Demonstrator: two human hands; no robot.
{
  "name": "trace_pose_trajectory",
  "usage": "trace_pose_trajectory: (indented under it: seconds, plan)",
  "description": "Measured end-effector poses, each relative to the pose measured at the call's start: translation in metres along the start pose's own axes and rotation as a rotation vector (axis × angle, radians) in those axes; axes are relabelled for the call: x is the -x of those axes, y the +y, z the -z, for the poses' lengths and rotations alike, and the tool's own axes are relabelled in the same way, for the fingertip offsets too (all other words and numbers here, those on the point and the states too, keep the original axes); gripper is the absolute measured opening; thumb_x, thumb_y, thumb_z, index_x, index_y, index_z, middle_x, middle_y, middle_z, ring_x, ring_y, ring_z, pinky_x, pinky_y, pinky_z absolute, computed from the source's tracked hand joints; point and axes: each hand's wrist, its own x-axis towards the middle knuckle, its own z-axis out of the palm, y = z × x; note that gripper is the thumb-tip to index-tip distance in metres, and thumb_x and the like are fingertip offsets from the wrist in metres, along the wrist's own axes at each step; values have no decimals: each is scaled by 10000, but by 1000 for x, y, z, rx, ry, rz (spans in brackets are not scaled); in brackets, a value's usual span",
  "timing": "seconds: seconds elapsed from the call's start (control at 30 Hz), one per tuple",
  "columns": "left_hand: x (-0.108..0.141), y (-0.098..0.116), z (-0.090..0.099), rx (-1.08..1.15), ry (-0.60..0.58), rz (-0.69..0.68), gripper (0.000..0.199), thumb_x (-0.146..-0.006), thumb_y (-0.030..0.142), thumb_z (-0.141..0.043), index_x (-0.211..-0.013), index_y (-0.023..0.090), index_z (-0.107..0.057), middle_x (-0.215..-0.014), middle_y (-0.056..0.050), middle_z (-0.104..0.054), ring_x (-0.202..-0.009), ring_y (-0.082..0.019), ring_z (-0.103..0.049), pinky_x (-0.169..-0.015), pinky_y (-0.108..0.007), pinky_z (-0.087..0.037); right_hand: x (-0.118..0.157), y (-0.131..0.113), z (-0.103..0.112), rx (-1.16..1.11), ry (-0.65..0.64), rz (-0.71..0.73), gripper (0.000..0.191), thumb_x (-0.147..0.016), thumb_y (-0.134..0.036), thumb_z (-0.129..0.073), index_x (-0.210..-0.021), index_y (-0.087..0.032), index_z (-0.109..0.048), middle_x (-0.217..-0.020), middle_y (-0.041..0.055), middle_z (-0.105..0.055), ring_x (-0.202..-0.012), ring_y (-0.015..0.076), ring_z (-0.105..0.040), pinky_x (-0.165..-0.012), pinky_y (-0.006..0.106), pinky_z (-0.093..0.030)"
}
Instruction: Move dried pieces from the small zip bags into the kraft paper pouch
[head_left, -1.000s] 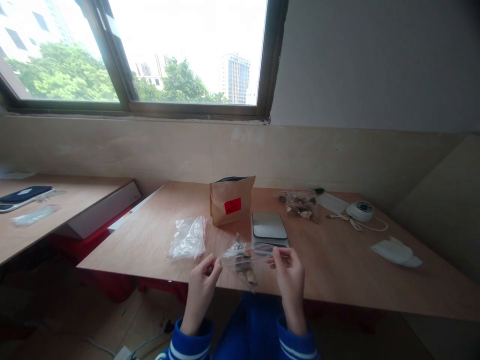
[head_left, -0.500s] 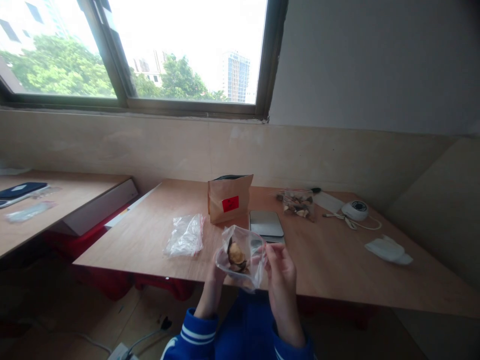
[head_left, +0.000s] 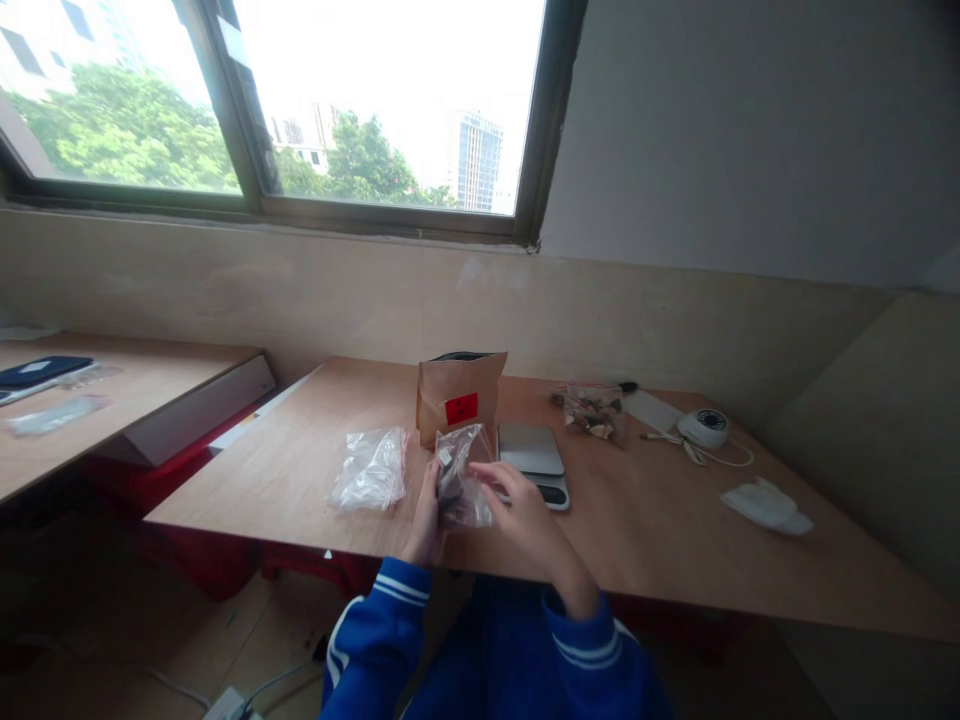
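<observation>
A clear plastic zip bag [head_left: 469, 495] with dark dried pieces inside is held upright over the table's front part. My left hand [head_left: 426, 515] grips its left side, fingers mostly behind the bag. At its right side, my right hand [head_left: 517, 503] has its thumb and fingertips pinched on the plastic. Just behind the bag stands a brown kraft paper pouch [head_left: 480, 385] with a red label, its top open. A digital kitchen scale [head_left: 532, 450] lies beside the pouch, its display partly showing past my right hand.
A stack of clear zip bags [head_left: 370, 470] lies left on the wooden table [head_left: 262, 480]. Farther right are a filled clear bag [head_left: 592, 412], a white dome camera [head_left: 703, 427] with its cable, and a crumpled white item [head_left: 766, 507]. Another table [head_left: 187, 375] stands left.
The zip bag has gone from tilted, with its opening toward me, to upright and farther forward. My right hand has shifted left across its side, uncovering the scale's display.
</observation>
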Motion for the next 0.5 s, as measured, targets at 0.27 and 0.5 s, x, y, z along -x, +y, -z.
trace_pose_trajectory:
  seconds: [0.27, 0.5]
  plan:
    - [-21, -4, 9, 170, -16, 96, 415, -752, 427, -655, -1058, 146, -644, -892, -58, -715, -713, -169, -660, -601, -258, -504, -52, 47, -10, 178, -327, 89, 445, -754, -35, -551, -1176, -170, -598, -1137, 95, -593, -1084, 218, -567, -983, 353, -436]
    - [-18, -11, 14, 77, 21, -7, 473, -704, 454, -690, -1039, 124, -635, -814, -42, -689, -661, -147, -624, -584, -241, -469, -52, 52, -7, 218, -394, 96, 465, -822, -97, -537, -1280, -177, -508, -1229, 111, -497, -1197, 219, -482, -1064, 360, -361]
